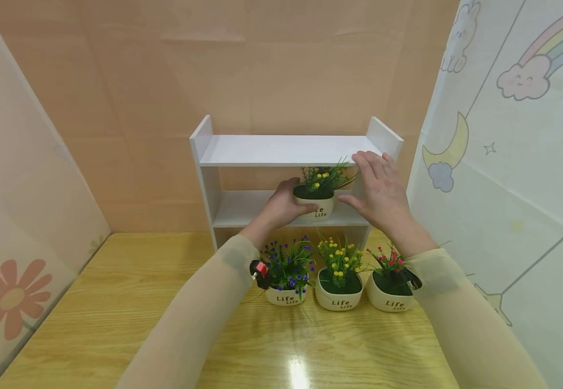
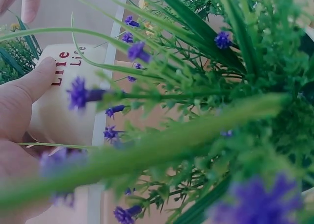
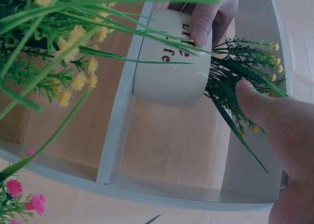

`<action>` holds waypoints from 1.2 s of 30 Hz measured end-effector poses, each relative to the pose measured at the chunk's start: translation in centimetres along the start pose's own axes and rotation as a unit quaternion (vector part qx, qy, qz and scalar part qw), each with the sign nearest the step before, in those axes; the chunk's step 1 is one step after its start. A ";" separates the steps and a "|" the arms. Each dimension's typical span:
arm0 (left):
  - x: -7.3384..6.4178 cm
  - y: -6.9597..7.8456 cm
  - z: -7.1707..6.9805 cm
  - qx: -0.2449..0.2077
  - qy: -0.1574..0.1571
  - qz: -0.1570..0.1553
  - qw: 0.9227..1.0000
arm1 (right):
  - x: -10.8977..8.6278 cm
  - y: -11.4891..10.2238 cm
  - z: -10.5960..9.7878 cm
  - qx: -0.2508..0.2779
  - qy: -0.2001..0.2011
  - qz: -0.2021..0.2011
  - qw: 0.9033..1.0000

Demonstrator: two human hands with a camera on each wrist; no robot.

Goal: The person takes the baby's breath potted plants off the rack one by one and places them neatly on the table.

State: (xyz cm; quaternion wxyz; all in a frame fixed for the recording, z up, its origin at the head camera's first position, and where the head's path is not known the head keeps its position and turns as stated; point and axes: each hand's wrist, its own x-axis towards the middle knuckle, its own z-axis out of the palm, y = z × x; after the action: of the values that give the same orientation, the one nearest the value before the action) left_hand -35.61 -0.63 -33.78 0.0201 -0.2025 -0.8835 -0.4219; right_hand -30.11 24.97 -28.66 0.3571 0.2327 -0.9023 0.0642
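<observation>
My left hand grips the left side of a cream pot marked "Life", its thumb across the front. Yellow artificial flowers rise from this pot, which is at the middle shelf, under the top board. In the right wrist view the pot overlaps the shelf's front edge; whether its base bears on the board I cannot tell. My right hand is to the right of the plant, fingers extended at the top board's front edge, thumb close to the leaves. Purple blooms partly screen the left wrist view.
Three more cream pots stand in a row on the wooden table before the white shelf unit: one with purple flowers, one with yellow flowers, one with pink-red flowers. A patterned wall borders the right.
</observation>
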 end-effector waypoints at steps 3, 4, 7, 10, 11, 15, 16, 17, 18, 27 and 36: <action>-0.2 0.1 -0.1 0.000 -0.002 0.004 1.000 | 0.0 0.0 0.0 0.002 0.000 0.002 1.000; -0.3 0.1 -0.2 0.002 -0.002 0.005 1.000 | 0.0 0.0 0.0 0.003 -0.001 0.002 1.000; -0.5 0.1 -0.3 0.006 -0.004 0.009 1.000 | 0.0 0.1 0.1 0.004 -0.002 0.003 1.000; -0.7 0.0 -0.4 0.008 -0.005 0.011 1.000 | 0.0 0.0 0.1 0.004 -0.004 0.003 1.000; -0.7 0.0 -0.4 0.009 -0.004 0.011 1.000 | 0.0 0.0 0.1 0.003 -0.005 0.003 1.000; -0.9 -0.2 -0.6 0.013 -0.004 0.016 1.000 | 0.1 0.0 0.0 0.003 -0.007 0.004 1.000; -0.9 -0.2 -0.7 0.013 -0.004 0.018 1.000 | 0.1 0.0 0.0 0.003 -0.008 0.005 1.000; -1.0 -0.2 -0.7 0.012 -0.005 0.019 1.000 | 0.2 0.0 0.0 0.003 -0.008 0.006 1.000; -1.1 -0.3 -0.8 0.011 -0.006 0.020 1.000 | 0.2 0.0 0.0 0.003 -0.008 0.007 1.000; -1.9 -0.5 -1.1 0.019 -0.011 0.030 0.999 | 0.2 -0.1 0.0 0.007 -0.002 0.004 1.000; -2.8 -0.4 -1.5 0.017 -0.009 0.037 0.999 | 0.2 -0.1 -0.3 0.006 -0.003 0.008 1.000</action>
State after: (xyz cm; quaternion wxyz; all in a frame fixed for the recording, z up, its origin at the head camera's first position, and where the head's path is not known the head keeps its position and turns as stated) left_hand -33.41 -2.89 -33.69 0.0312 -0.2384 -0.8826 -0.4040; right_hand -29.96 24.88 -28.35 0.3525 0.2281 -0.9047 0.0721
